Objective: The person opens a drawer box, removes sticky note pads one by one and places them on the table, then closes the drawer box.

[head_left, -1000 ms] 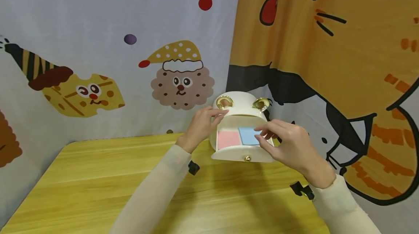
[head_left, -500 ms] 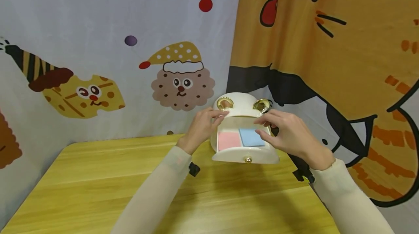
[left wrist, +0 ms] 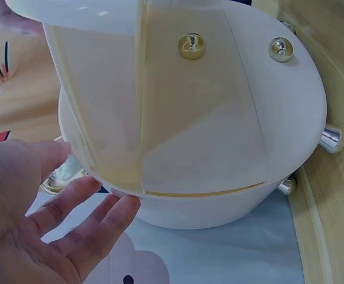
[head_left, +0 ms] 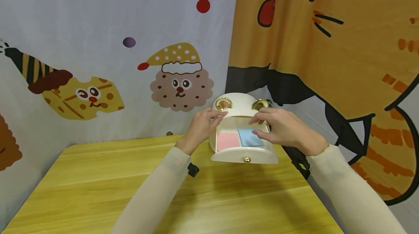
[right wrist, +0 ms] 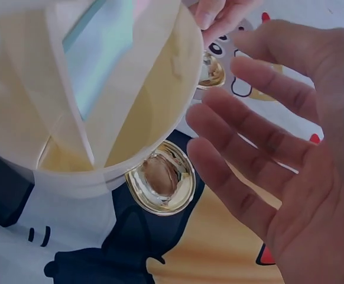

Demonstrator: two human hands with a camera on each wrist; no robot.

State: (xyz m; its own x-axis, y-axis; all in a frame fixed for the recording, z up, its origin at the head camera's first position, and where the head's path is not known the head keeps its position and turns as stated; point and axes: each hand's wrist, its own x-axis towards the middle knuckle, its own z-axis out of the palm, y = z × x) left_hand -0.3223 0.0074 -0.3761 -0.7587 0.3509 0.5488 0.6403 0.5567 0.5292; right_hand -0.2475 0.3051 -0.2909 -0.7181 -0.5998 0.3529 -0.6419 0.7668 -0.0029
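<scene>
A white rounded storage box with two gold ears stands at the table's back edge, its upper drawer pulled out. In the drawer lie a pink pad of notes and a blue one, side by side. My left hand rests its fingertips on the box's left edge; in the left wrist view the fingers are spread along the rim. My right hand hovers over the drawer's right side, holding nothing. The right wrist view shows its fingers apart, near a gold ear.
In the left wrist view, a lower drawer with a gold knob is closed, and silver feet lift the box off the table. The wood-grain table meets a printed curtain behind the box and at the right.
My right hand has risen and moved back over the drawer, toward the box's right ear, uncovering more of the blue pad. My left hand has stayed at the left edge.
</scene>
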